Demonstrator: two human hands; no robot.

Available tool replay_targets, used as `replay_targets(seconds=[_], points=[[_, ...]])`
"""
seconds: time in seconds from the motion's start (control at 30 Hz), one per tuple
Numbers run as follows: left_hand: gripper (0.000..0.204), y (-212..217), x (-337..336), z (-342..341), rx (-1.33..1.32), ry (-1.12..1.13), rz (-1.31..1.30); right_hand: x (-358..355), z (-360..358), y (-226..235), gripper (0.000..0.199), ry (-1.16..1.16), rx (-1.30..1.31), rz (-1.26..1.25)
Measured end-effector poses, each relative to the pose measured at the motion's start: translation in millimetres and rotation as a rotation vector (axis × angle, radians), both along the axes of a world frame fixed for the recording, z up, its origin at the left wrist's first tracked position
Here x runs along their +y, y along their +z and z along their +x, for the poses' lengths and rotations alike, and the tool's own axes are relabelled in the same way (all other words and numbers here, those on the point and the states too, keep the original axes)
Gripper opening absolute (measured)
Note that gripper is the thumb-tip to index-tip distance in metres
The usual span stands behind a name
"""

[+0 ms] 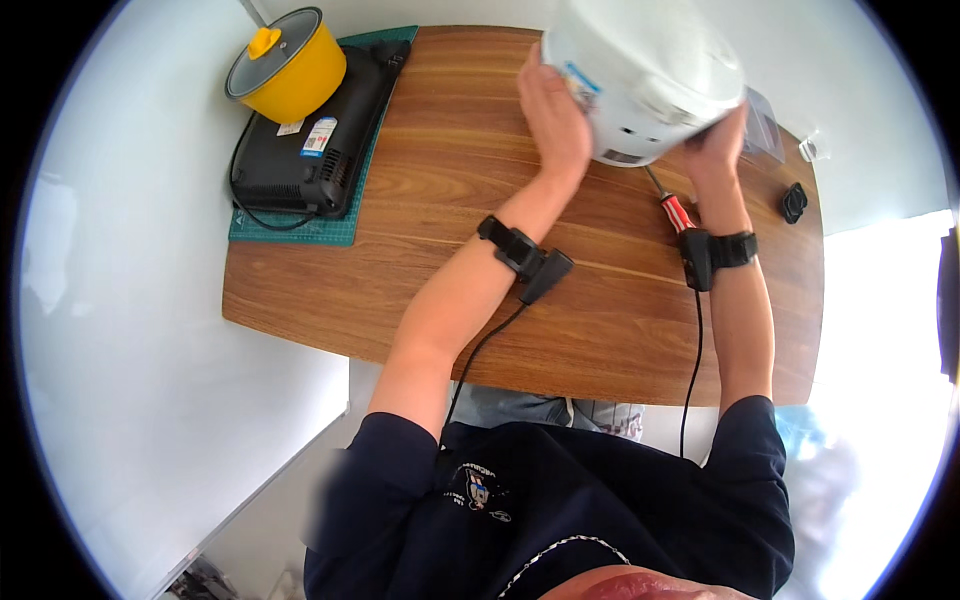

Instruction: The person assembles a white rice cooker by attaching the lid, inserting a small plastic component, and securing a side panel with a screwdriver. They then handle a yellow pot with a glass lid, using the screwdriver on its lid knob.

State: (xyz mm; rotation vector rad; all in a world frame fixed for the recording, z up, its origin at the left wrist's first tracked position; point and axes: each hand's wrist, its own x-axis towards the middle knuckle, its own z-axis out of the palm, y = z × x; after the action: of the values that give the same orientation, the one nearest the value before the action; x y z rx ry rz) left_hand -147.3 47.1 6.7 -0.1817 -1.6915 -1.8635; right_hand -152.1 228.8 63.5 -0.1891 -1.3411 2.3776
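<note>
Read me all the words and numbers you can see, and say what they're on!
White appliance: sticker and dark label, too blurred to read.
Black appliance: stickers, print too small to read.
Shirt: letters around a small picture, which I won't copy out.
Green mat: faint marks, too small to read.

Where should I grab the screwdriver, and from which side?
Probably by its red handle, from above and the left: it is thicker than the thin shaft, which points toward the white appliance, and the black wrist device on the right crowds its near end.
</note>
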Motion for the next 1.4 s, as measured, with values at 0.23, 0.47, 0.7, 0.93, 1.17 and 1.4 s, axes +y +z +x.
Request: replay_targets(seconds=[0.23, 0.47, 0.7, 0.93, 1.17, 1.4], points=[[0.081, 68, 79, 68, 0.161, -0.033, -0.237, 60, 23, 34, 0.056, -0.058, 0.258, 0.205], [0.083, 90, 113, 83, 0.205, -0.152, -0.193, 87, 46, 75, 0.057, -0.129, 0.283, 0.304], [0.062, 81, 33, 14, 0.08, -0.413, 0.164, 46, 61, 63, 0.061, -0.125, 0.257, 0.056], [0.076, 40, -48, -13, -0.12, -0.388, 0.456, -62, 9, -8, 0.05, -0.371, 0.088, 0.33], [0.07, 25, -56, 5, -0.246, -0.263, 0.434, -84, 29, 0, 0.07, -0.123, -0.096, 0.347], [0.072, 7, -52, 1, -0.257, -0.287, 0.392, -71, 27, -14, 0.069, -0.103, -0.105, 0.301]])
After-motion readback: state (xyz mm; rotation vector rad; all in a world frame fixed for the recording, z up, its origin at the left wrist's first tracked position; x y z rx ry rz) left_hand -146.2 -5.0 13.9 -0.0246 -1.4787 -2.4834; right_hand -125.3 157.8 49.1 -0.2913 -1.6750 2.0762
